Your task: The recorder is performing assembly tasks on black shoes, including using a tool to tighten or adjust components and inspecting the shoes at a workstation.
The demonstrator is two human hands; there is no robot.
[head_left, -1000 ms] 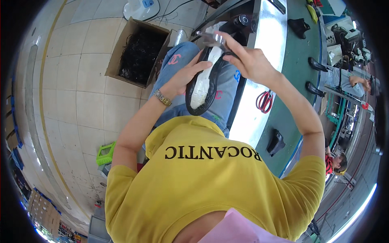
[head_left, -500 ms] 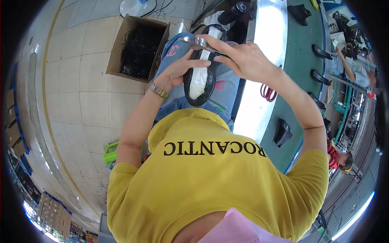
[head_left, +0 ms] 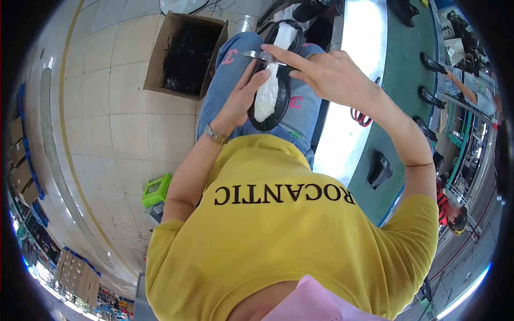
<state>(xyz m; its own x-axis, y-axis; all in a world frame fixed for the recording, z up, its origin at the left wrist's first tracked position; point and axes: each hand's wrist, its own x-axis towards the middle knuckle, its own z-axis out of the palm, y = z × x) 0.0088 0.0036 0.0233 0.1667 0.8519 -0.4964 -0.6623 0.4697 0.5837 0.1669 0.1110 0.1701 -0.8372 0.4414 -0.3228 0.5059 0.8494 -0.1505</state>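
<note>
A black shoe (head_left: 274,117) lies along my lap, its underside up, with a long white area (head_left: 266,101) down the middle. My left hand (head_left: 242,99) grips its left side, the thumb lying on the white part. Across the shoe's narrow middle, my right hand (head_left: 326,72) holds a shiny metal tool with a flat blade (head_left: 257,55). The index finger stretches along the tool, and its handle is mostly hidden in the hand. I cannot tell whether the blade's edge touches the shoe.
A cardboard box (head_left: 211,56) of black scraps stands on the floor to the left, a green plastic stool (head_left: 157,190) nearer me. On the right, a metal ledge (head_left: 350,123) borders a green conveyor (head_left: 399,107) carrying several black shoes. Red-handled scissors (head_left: 361,117) lie by the ledge. Other people work beyond.
The blade has turned flatter across the shoe. My left thumb has drawn back slightly and points more upward. The whole view has shifted a little.
</note>
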